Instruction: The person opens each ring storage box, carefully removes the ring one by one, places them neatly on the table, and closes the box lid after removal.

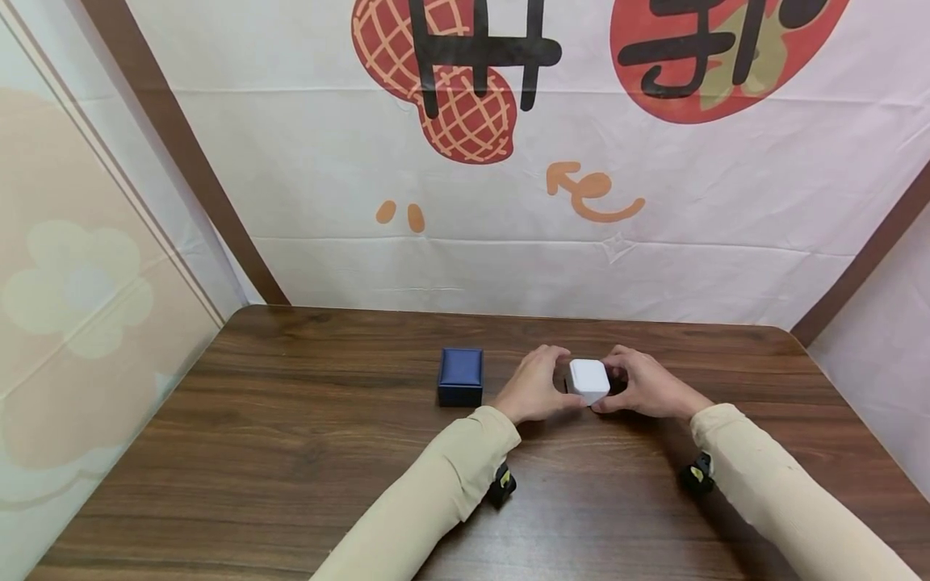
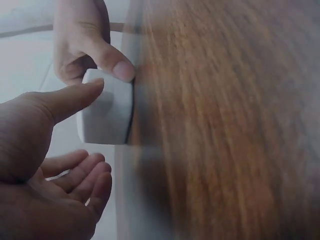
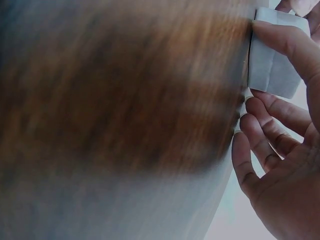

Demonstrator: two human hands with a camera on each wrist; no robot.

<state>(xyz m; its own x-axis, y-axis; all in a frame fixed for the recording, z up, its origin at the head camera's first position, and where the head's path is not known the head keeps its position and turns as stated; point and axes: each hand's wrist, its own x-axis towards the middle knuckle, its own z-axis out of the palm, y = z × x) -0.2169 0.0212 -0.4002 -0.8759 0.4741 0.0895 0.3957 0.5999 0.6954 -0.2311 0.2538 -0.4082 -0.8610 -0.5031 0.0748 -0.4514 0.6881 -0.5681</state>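
A small white box [image 1: 588,376] with rounded edges sits on the wooden table, between the two hands. My right hand [image 1: 650,387] grips it from the right; in the right wrist view the thumb [image 3: 285,40] lies on one face and the index fingertip meets a lower corner. From the left, my left hand [image 1: 534,386] curves beside the box. Its thumb [image 2: 75,100] touches the near face, while the other fingers [image 2: 82,175] stay loosely bent and apart from the box in the left wrist view. A dark blue box [image 1: 461,378] with a padded lid stands left of the left hand.
The brown wood-grain table [image 1: 291,452] reaches back to a white printed cloth [image 1: 305,161] hanging behind it. A patterned cloth [image 1: 87,339] hangs along the left side. Small black devices [image 1: 501,484] are worn at both wrists.
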